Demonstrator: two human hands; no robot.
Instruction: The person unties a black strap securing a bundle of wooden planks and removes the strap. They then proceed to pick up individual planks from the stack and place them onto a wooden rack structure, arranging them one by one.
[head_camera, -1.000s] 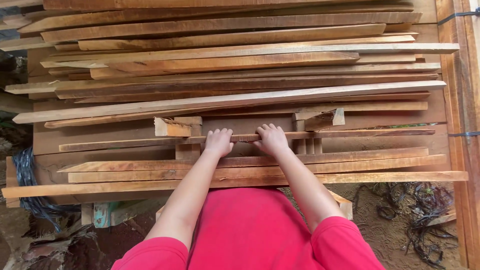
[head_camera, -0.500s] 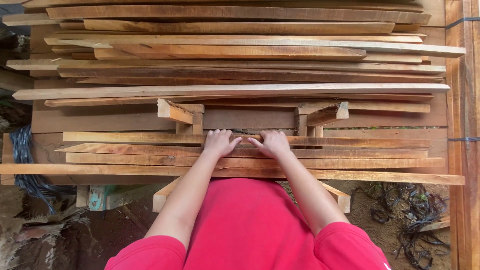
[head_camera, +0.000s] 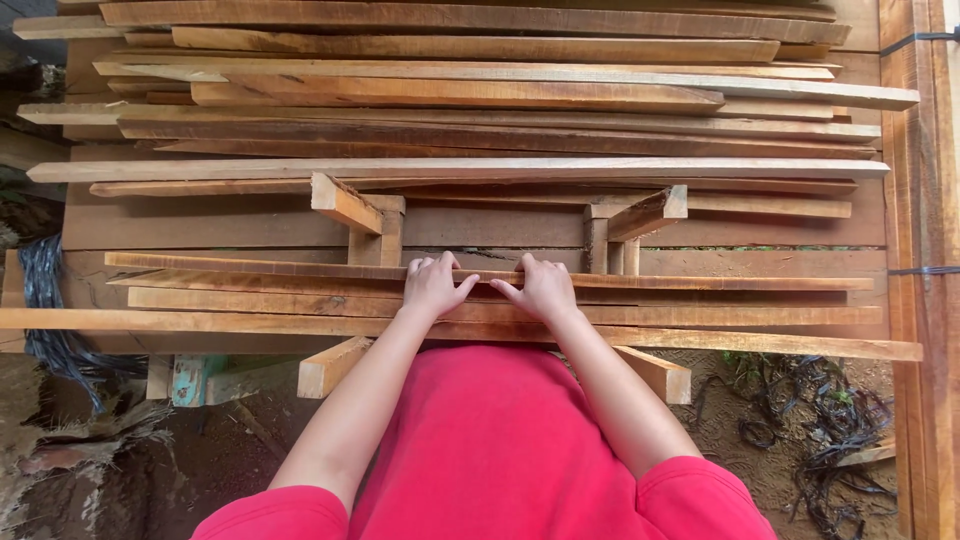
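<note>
My left hand (head_camera: 433, 285) and my right hand (head_camera: 541, 286) lie side by side, palms down, on a long thin wooden slat (head_camera: 700, 282) at the near side of a wood stack. Fingers of both hands curl over the slat's far edge and the thumbs almost touch. More slats (head_camera: 250, 299) lie under and beside it, running left to right. Two short wooden blocks, one left (head_camera: 345, 205) and one right (head_camera: 648, 212), stick up just beyond my hands. I wear a red shirt.
A big pile of long planks (head_camera: 480, 90) fills the far half of the view. Strapped timber (head_camera: 925, 270) stands along the right edge. Dirt ground with dark scraps (head_camera: 840, 430) lies at lower right, a dark bundle (head_camera: 50, 320) at left.
Both hands have come nearer to me, from the slat by the wooden blocks to a closer slat. The view has shifted with them, so the stack sits lower in the picture.
</note>
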